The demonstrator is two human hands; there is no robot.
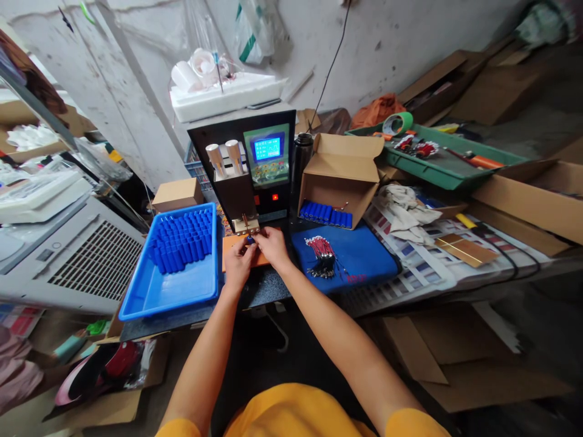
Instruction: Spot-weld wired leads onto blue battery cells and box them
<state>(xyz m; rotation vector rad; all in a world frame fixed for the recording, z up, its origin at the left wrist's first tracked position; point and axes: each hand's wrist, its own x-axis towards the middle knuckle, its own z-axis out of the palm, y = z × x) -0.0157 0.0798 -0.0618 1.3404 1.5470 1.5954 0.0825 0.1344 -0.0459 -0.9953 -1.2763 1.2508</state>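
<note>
1. Head view: blue cylinders (pixel 182 240) stood packed in the blue tray (pixel 175 297), likely for easy picking.
2. Fingers of the left hand (pixel 239 260) were closed on a single cylinder (pixel 250 240) beneath the machine's (pixel 234 197) copper tips (pixel 245 220), probably steadying it; mostly hidden, it looked dark blue.
3. Fingers of the right hand (pixel 272 246) curled beside it; their grip couldn't be told.
4. Wire leads (pixel 323 255) lay bunched, seemingly within reach.
</note>
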